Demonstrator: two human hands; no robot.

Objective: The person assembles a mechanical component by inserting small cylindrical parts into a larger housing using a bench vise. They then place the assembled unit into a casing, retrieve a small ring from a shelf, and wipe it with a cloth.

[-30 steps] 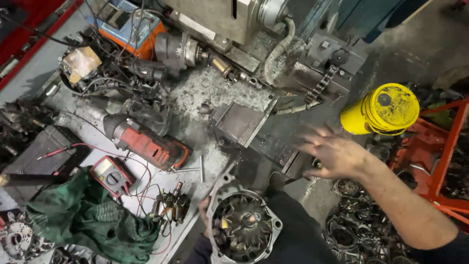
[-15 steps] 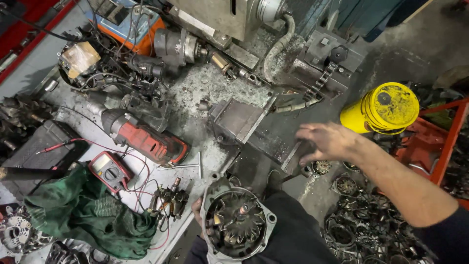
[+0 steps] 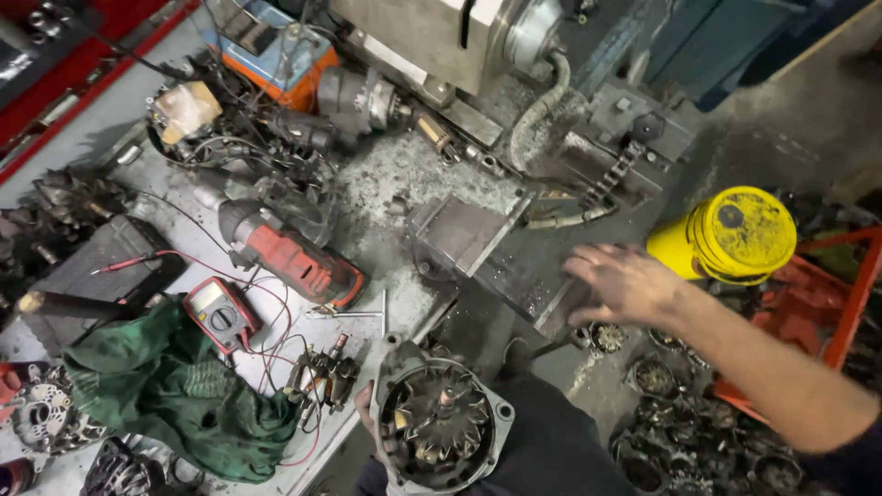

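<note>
My left hand grips the rim of a round grey alternator housing, held near my lap at the bench's front edge; only the fingers show beside it. My right hand reaches out to the right with fingers spread and nothing in it, hovering over the dark floor next to a flat metal plate and above several worn alternator parts lying on the ground.
The bench holds a red power tool, a red multimeter with leads, a green rag and a small brush assembly. A yellow canister and a red metal frame stand at right. A grey machine sits behind.
My right hand has moved slightly left and lower over the floor, staying spread. The alternator housing has stayed in my left hand; the view shifted a little.
</note>
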